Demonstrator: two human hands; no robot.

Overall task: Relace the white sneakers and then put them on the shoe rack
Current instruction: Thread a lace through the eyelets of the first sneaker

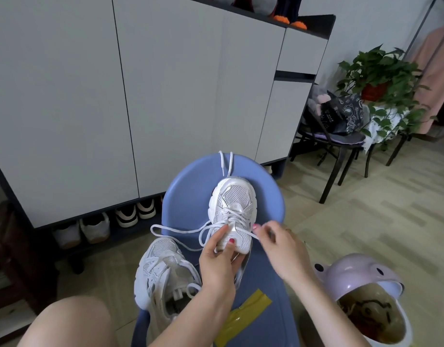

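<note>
While your left hand grips the tongue end of the white sneaker on the blue chair, your right hand pinches the shoelace just beside that grip. From the pinch, the lace loops away past your left hand over the seat. Below your left wrist, the second sneaker lies on the chair's edge.

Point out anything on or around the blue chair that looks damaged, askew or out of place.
A strip of yellow tape is stuck across the blue chair, apparently a patch. The second sneaker leans tilted at the chair's left edge. Two lace ends trail past the toe of the sneaker being laced.
</note>
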